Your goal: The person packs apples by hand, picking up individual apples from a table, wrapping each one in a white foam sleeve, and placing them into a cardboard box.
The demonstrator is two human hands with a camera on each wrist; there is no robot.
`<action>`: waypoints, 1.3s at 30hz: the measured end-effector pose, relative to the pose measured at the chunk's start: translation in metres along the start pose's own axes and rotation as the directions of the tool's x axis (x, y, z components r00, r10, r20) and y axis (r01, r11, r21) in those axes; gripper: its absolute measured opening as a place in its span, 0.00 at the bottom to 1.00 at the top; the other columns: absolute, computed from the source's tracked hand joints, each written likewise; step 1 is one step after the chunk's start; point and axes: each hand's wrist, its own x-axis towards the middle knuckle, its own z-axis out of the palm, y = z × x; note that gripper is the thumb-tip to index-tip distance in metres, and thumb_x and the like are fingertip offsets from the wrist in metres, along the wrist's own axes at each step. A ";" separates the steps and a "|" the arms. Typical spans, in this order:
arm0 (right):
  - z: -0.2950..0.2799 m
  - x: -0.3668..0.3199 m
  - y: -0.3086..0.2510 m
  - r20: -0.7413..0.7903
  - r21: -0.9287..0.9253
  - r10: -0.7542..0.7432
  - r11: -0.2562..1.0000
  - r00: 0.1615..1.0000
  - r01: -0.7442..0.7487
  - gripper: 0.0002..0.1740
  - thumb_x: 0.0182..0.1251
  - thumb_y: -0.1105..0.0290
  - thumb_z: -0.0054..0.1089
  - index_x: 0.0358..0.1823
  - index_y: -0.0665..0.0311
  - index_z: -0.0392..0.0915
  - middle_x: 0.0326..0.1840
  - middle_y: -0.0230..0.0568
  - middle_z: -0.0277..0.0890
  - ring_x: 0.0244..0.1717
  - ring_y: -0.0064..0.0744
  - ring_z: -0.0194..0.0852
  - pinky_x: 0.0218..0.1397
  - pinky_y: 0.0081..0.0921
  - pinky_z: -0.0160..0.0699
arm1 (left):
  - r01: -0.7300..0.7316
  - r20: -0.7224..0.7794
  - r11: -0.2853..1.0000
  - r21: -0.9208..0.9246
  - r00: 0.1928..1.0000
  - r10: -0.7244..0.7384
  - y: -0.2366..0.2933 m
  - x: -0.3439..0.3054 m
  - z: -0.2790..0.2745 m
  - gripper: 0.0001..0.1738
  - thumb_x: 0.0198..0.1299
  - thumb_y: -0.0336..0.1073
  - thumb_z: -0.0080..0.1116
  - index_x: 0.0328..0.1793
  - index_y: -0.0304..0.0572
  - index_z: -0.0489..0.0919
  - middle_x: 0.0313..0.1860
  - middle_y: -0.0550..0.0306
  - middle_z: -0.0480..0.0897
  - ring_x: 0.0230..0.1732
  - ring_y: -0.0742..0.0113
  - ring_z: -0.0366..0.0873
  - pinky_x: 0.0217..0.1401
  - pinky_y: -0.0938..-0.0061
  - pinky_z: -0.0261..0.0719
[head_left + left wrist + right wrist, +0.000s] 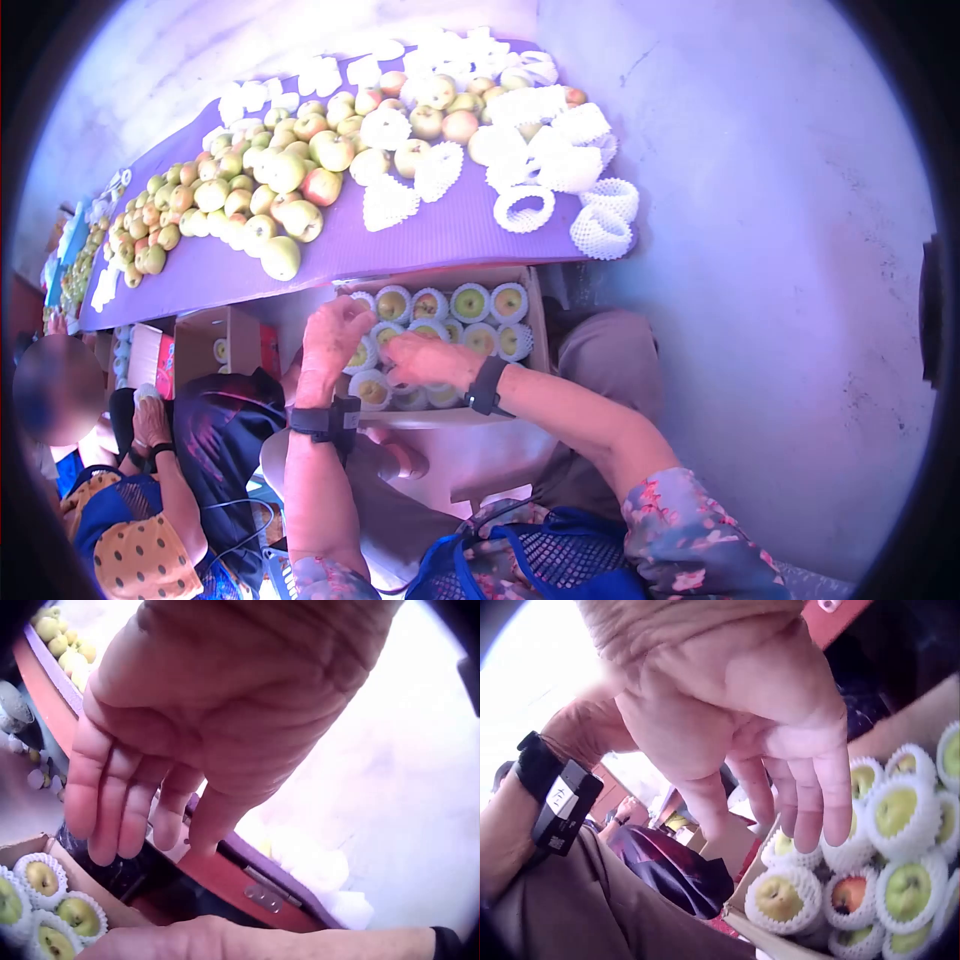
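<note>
A cardboard box (542, 330) holds rows of apples in white foam nets, among them a green apple (470, 303). My left hand (330, 335) is over the box's left side; in the left wrist view its fingers hang loosely bent with nothing in them. My right hand (430, 360) reaches over the middle of the box. The right wrist view shows that hand (742, 727) with fingers extended downward, holding nothing, above netted apples such as a red one (849, 895). Whether its fingertips touch the nets cannot be told.
A purple-covered table (350, 250) behind the box bears a heap of loose apples (285, 172) and empty foam nets (524, 209). Another person (150, 500) sits at the left by more boxes (215, 335). A pale floor or wall surface (760, 300) lies to the right.
</note>
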 end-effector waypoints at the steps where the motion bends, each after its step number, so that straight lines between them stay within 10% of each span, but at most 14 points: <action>1: -0.014 -0.008 -0.008 0.021 -0.085 -0.006 0.996 1.000 0.007 0.20 0.54 0.62 0.64 0.43 0.69 0.79 0.42 0.55 0.81 0.47 0.54 0.80 0.50 0.47 0.77 | -0.007 -0.005 0.999 -0.037 1.000 0.007 0.002 0.001 0.000 0.14 0.54 0.40 0.64 0.37 0.35 0.84 0.25 0.51 0.83 0.28 0.65 0.80 0.35 0.67 0.77; 7: -0.071 -0.054 -0.021 -0.073 -0.176 -0.249 0.956 0.966 0.234 0.15 0.58 0.64 0.63 0.40 0.68 0.78 0.39 0.52 0.81 0.45 0.53 0.80 0.47 0.46 0.77 | -0.133 0.038 0.985 -0.111 0.990 0.138 0.021 0.007 0.016 0.13 0.55 0.39 0.63 0.38 0.35 0.83 0.26 0.51 0.83 0.28 0.64 0.80 0.36 0.69 0.77; 8: -0.076 -0.058 -0.020 -0.149 -0.198 -0.267 0.951 0.952 0.236 0.13 0.57 0.66 0.63 0.39 0.67 0.78 0.38 0.52 0.81 0.44 0.52 0.81 0.46 0.46 0.78 | -0.091 0.098 0.991 -0.094 0.990 0.100 0.030 0.008 0.016 0.14 0.54 0.42 0.63 0.40 0.39 0.84 0.31 0.45 0.85 0.36 0.50 0.84 0.42 0.61 0.80; 14: -0.094 -0.069 -0.001 -0.617 -0.281 -0.318 0.943 0.720 0.176 0.08 0.58 0.67 0.63 0.34 0.62 0.75 0.33 0.42 0.76 0.38 0.45 0.79 0.40 0.40 0.77 | -0.185 0.062 0.978 -0.094 0.980 0.191 0.051 0.015 0.023 0.14 0.57 0.45 0.63 0.38 0.41 0.83 0.31 0.47 0.85 0.35 0.48 0.84 0.40 0.60 0.79; 20: -0.122 -0.076 0.015 -0.689 -0.454 -0.331 0.890 0.645 -0.028 0.09 0.56 0.68 0.65 0.32 0.62 0.73 0.36 0.40 0.72 0.43 0.44 0.76 0.41 0.39 0.78 | -0.178 -0.080 0.966 -0.186 0.983 0.165 0.059 0.023 0.026 0.13 0.59 0.40 0.62 0.37 0.35 0.82 0.24 0.54 0.82 0.26 0.69 0.78 0.31 0.72 0.75; 24: -0.123 -0.076 0.016 -0.677 -0.336 -0.283 0.940 0.679 0.057 0.09 0.56 0.70 0.65 0.35 0.62 0.74 0.35 0.41 0.72 0.41 0.46 0.76 0.41 0.40 0.77 | -0.145 -0.092 0.958 -0.247 0.988 0.126 0.062 0.029 0.027 0.13 0.59 0.39 0.62 0.39 0.34 0.82 0.25 0.55 0.83 0.26 0.68 0.79 0.32 0.71 0.77; 30: -0.120 -0.067 0.009 -0.591 -0.232 -0.248 0.964 0.768 0.132 0.10 0.58 0.70 0.65 0.38 0.64 0.75 0.34 0.43 0.76 0.38 0.49 0.78 0.41 0.40 0.76 | -0.311 -0.436 0.907 -0.282 0.884 0.168 0.064 0.050 0.034 0.31 0.56 0.34 0.64 0.66 0.30 0.70 0.37 0.48 0.86 0.35 0.66 0.83 0.42 0.71 0.80; 33: -0.118 -0.062 0.009 -0.583 -0.224 -0.257 0.963 0.771 0.152 0.10 0.58 0.70 0.65 0.38 0.65 0.76 0.34 0.45 0.78 0.37 0.50 0.79 0.41 0.40 0.76 | -0.201 -0.260 0.850 -0.487 0.962 0.079 0.070 0.063 0.030 0.40 0.52 0.29 0.65 0.72 0.29 0.63 0.61 0.34 0.73 0.47 0.54 0.84 0.53 0.62 0.80; 39: -0.119 -0.060 0.014 -0.584 -0.170 -0.198 0.978 0.787 0.119 0.09 0.59 0.70 0.64 0.38 0.66 0.77 0.36 0.46 0.80 0.38 0.49 0.81 0.41 0.39 0.77 | -0.179 -0.378 0.917 -0.358 0.925 0.033 0.060 0.085 0.046 0.34 0.49 0.30 0.69 0.64 0.31 0.71 0.53 0.40 0.79 0.46 0.56 0.83 0.51 0.63 0.80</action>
